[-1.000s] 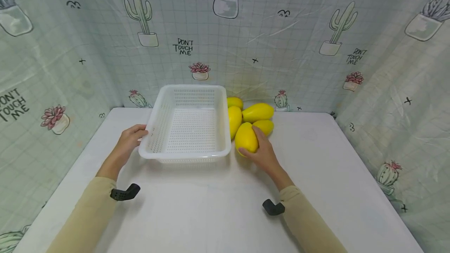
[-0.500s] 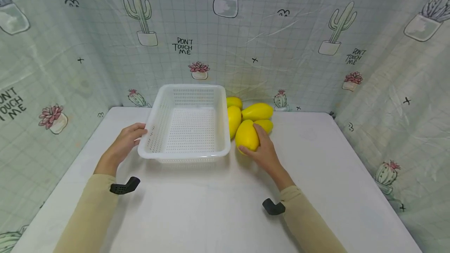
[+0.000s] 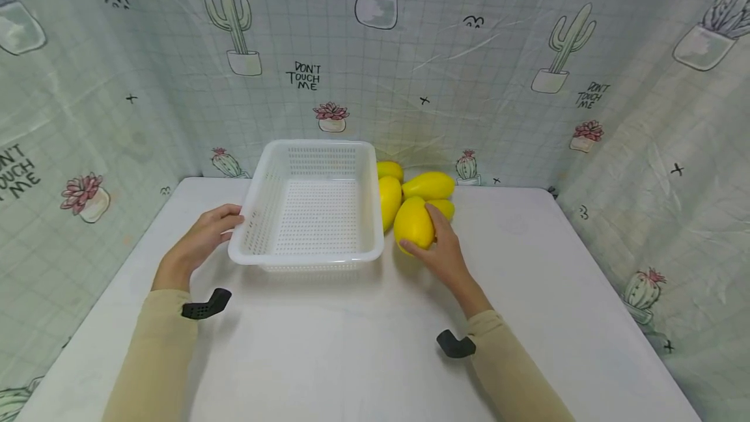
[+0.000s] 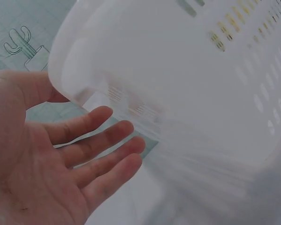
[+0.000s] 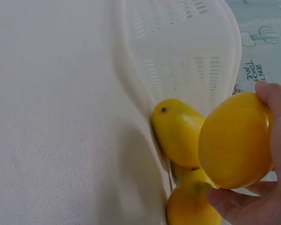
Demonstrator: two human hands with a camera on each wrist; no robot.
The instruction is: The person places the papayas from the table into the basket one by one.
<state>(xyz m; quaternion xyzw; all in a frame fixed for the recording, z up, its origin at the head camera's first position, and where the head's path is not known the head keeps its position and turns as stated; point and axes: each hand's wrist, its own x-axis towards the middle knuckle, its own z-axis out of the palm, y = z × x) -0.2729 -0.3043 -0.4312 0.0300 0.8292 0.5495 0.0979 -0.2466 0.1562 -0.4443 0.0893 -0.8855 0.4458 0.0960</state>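
Note:
My right hand (image 3: 442,249) holds a yellow mango (image 3: 413,225) between thumb and fingers, just right of a white plastic basket (image 3: 305,259). In the right wrist view this mango (image 5: 236,140) is raised above the other mangoes (image 5: 178,131). At the basket's left side is my left hand (image 3: 202,239). The left wrist view shows this hand (image 4: 79,154) with fingers spread and nearly straight under the basket's rim (image 4: 60,61). Its thumb tip goes behind the rim, so whether it presses there is hidden. Nothing lies inside the basket.
Several more mangoes (image 3: 430,185) cluster against the basket's right side, near the back of the white table (image 3: 351,357). A curtain (image 3: 492,116) printed with cacti hangs behind and on both sides.
My right hand has raised the mango slightly, and it covers more of the mango behind it. The left forearm has shifted a little, its hand staying by the rim. The basket looks unmoved.

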